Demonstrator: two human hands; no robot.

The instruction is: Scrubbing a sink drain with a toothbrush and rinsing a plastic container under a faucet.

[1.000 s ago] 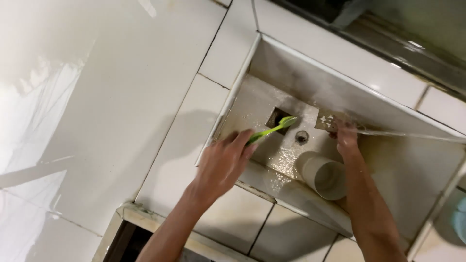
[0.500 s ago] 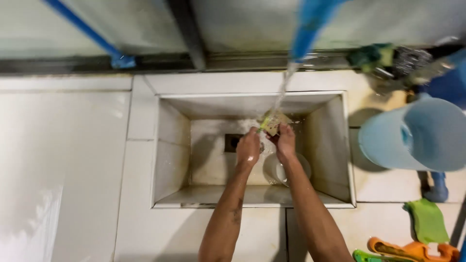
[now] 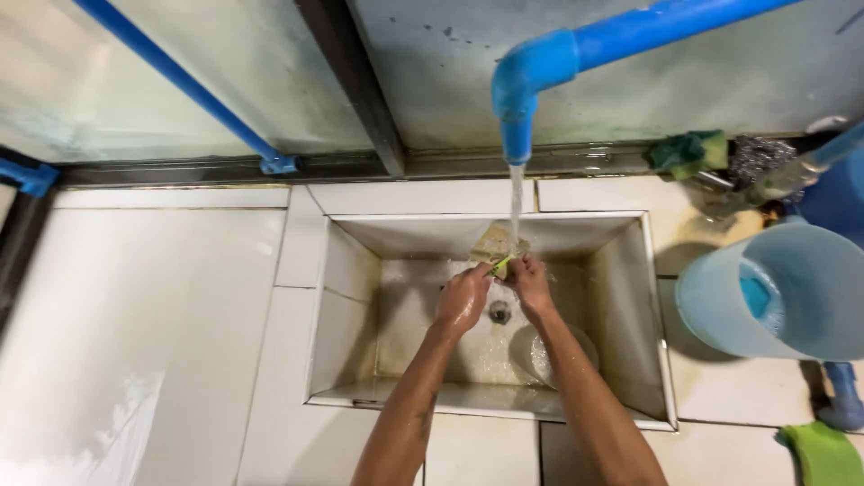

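Left hand (image 3: 463, 300) is gripping a small green brush (image 3: 500, 265); right hand (image 3: 529, 281) is pinching its tip, both meeting under the stream at the sink's (image 3: 346, 270) back wall. Water is running from the blue pipe spout (image 3: 517, 135). Rinsing looks underway, not finished. A bowl (image 3: 540, 353) is sitting unrinsed near the front-right corner, beside the drain (image 3: 499, 312).

Green item (image 3: 500, 265) mostly hidden between hands, too small to identify; cloth (image 3: 823, 453) cut off at bottom edge.
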